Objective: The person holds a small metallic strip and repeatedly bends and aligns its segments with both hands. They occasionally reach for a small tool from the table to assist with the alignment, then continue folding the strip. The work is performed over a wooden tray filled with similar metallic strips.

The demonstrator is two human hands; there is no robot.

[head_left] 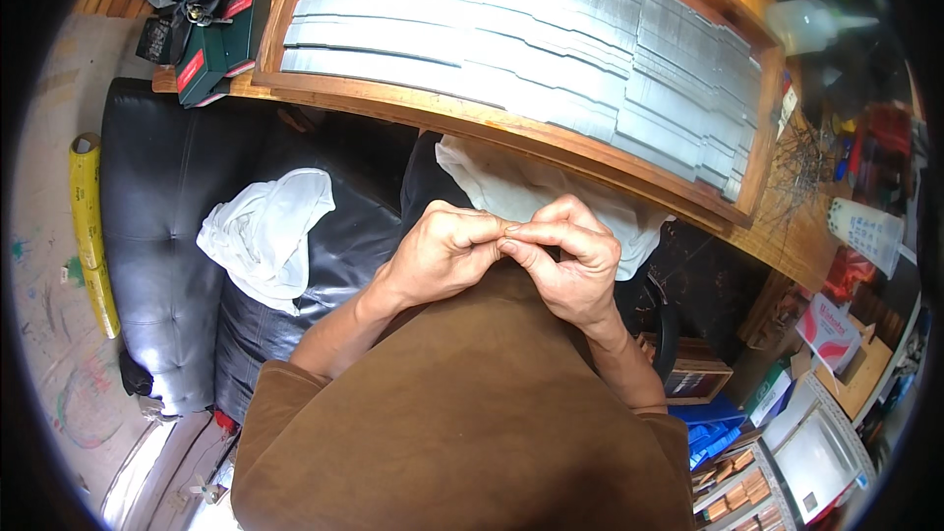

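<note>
My left hand and my right hand meet in front of my chest, fingertips pinched together. Between the fingertips sits something very small, too tiny to identify. Both hands hover over my lap, just below the near edge of a wooden tray. The tray holds rows of flat grey metal strips. A white cloth lies over my knees under the hands. My brown sleeves come in from the lower edge.
A black leather seat with a second white cloth is at my left, and a yellow roll beside it. Green cases with tools lie at upper left. Cluttered boxes, wires and a plastic bottle crowd the right.
</note>
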